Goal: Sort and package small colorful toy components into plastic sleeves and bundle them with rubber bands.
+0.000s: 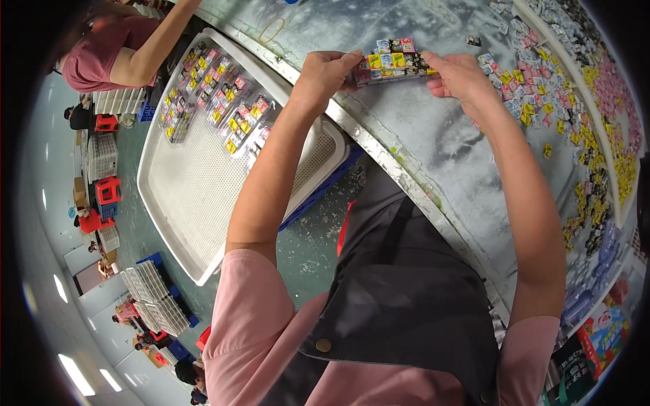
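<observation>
Between my two hands, over the grey table [433,142], is a clear plastic pack [393,64] of small printed pieces in yellow, black, pink and white. My left hand [321,78] grips its left end, thumb toward the upper edge. At the opposite end, my right hand [466,80] pinches the pack between thumb and fingers. Some of the fingers are hidden behind it. A single dark piece [473,41] lies just beyond my right hand. Loose pieces of the same kind [531,101] are spread over the table to the right.
A white perforated tray [203,223] at my left holds several filled packs [227,98], with a blue crate edge [318,186] beneath. A white divider [575,74] borders colour-sorted piles. A rubber band [271,31] lies on the table. Another person [112,61] is at the upper left.
</observation>
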A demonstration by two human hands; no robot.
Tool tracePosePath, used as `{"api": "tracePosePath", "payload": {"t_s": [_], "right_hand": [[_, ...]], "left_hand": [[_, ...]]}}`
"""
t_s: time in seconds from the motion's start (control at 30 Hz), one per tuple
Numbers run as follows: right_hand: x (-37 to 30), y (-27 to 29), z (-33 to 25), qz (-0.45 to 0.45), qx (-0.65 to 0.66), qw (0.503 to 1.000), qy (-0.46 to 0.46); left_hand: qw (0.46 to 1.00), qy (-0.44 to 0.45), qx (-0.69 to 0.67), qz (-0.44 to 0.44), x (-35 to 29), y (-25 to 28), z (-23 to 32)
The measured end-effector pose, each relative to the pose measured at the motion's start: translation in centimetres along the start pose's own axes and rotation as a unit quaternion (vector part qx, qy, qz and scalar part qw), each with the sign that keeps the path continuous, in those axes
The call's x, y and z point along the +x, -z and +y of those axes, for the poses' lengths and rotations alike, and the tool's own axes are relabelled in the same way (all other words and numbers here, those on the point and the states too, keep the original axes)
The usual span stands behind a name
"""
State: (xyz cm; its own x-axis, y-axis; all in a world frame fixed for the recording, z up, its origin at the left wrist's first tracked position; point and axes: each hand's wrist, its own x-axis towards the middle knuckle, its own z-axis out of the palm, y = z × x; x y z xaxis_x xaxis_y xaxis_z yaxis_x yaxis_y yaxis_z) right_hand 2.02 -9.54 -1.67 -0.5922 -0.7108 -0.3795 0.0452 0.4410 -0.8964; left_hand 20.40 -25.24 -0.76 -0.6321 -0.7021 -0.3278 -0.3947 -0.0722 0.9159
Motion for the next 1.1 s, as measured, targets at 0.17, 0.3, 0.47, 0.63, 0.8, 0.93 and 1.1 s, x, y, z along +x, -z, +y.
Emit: {"api": "tracePosePath", "payload": {"t_s": [0.17,0.3,0.47,0.63,0.8,0.93,1.1], "right_hand": [[0.2,0.1,0.2,0.006,0.018,1.000,-0.002],[0.0,-0.1,0.0,-0.003,0.010,1.000,0.003],[-0.6,0.0,-0.5,-0.012,0.017,1.000,0.007],[-2.0,0.8,-1.6,-0.014,0.063,0.998,-0.005],[-3.3,2.5,-4.4,-0.054,0.078,0.995,0.013],[-4.4,3.4,-7.0,-0.093,0.069,0.993,0.030],[-4.2,2.8,-8.3,-0.136,0.068,0.987,0.052]], "left_hand": [[0.996,0.038,-0.079,-0.011,-0.5,-0.2,0.3],[0.994,0.051,-0.094,0.004,-1.1,-0.1,0.3],[0.993,0.053,-0.106,-0.002,-1.4,0.3,0.4],[0.990,0.056,-0.127,-0.022,-2.2,0.4,2.2],[0.991,0.030,-0.133,-0.013,-3.3,0.6,5.1],[0.991,0.024,-0.130,-0.003,-5.0,1.1,7.6],[0.988,0.007,-0.142,0.052,-7.3,1.9,8.3]]}}
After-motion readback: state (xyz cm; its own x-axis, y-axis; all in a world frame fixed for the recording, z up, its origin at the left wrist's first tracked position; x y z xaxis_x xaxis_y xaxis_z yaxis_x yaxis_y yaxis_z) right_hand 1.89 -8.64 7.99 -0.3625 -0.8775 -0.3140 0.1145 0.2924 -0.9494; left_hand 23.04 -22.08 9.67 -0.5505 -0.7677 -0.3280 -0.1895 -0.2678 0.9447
